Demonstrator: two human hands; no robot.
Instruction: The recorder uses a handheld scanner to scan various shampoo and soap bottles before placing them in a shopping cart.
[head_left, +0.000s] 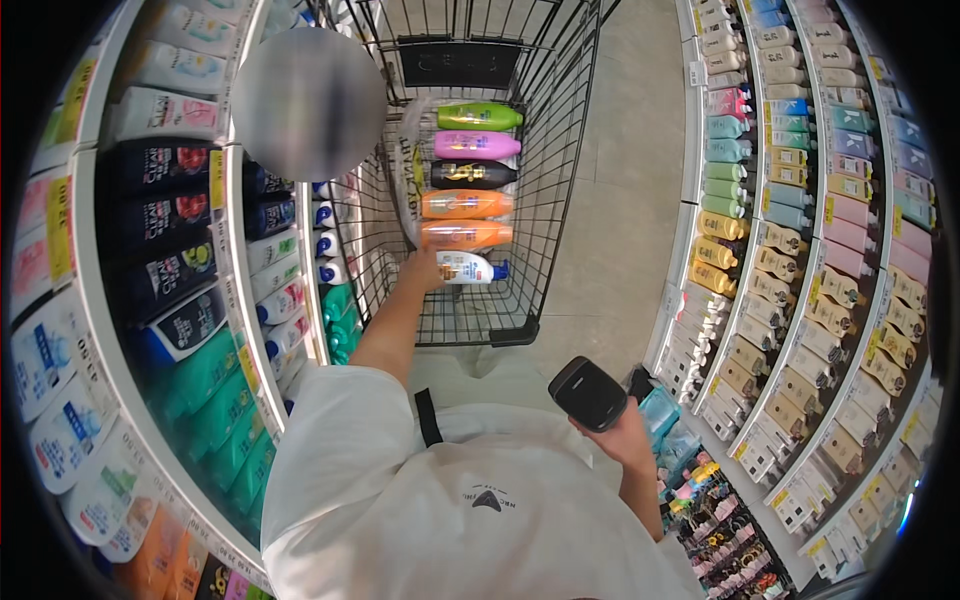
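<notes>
My left hand (426, 268) reaches into a black wire shopping cart (551, 247) and is at the near end of a white pump bottle with a blue pump (469, 268); its fingers are partly hidden, so I cannot tell whether it grips. Beyond it, bottles lie on their sides in a row: two orange bottles (469, 234), a black bottle (474, 174), a pink-purple bottle (477, 145) and a green bottle (480, 116). Clear plastic wrap (409, 172) lies along the row's left side. Low on the right, outside the cart, my right hand (619, 439) holds a black handheld device (588, 394).
Shelves of shampoo bottles and tubes (176, 157) rise close on the left. Along the right stand shelves of pump bottles and pouches (780, 262). Small accessories hang on a rack (727, 532) at the lower right. Tiled floor (626, 150) shows right of the cart.
</notes>
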